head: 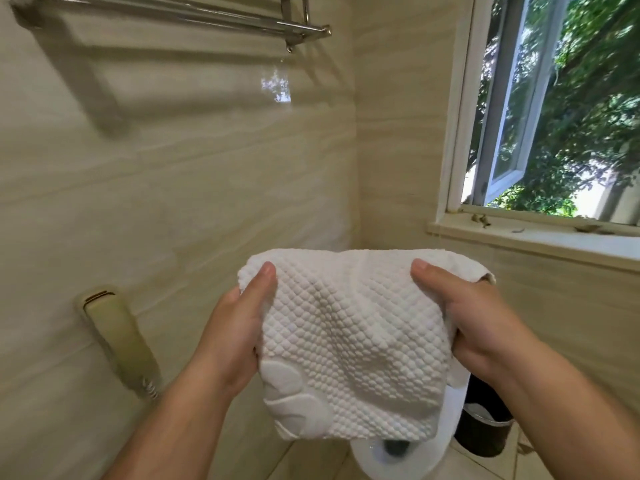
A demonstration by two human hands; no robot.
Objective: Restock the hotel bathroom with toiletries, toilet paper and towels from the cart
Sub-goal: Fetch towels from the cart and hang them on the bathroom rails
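My left hand (pixel 239 327) and right hand (pixel 474 323) each grip one side of the folded towel (pixel 349 337), its long edge running across between them; the rail (pixel 194 15) hangs up and left, nearer my left hand

Left hand (pixel 239 327) and right hand (pixel 464 320) grip a folded white towel (pixel 349 344) below the chrome rack (pixel 194 15).

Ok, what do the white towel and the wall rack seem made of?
Towel: soft matte fabric, cotton or non-woven, I can't tell which; it drapes and shows a raised scale-like pattern. Rack: polished metal, probably chrome or stainless, judging by its bright reflective bars.
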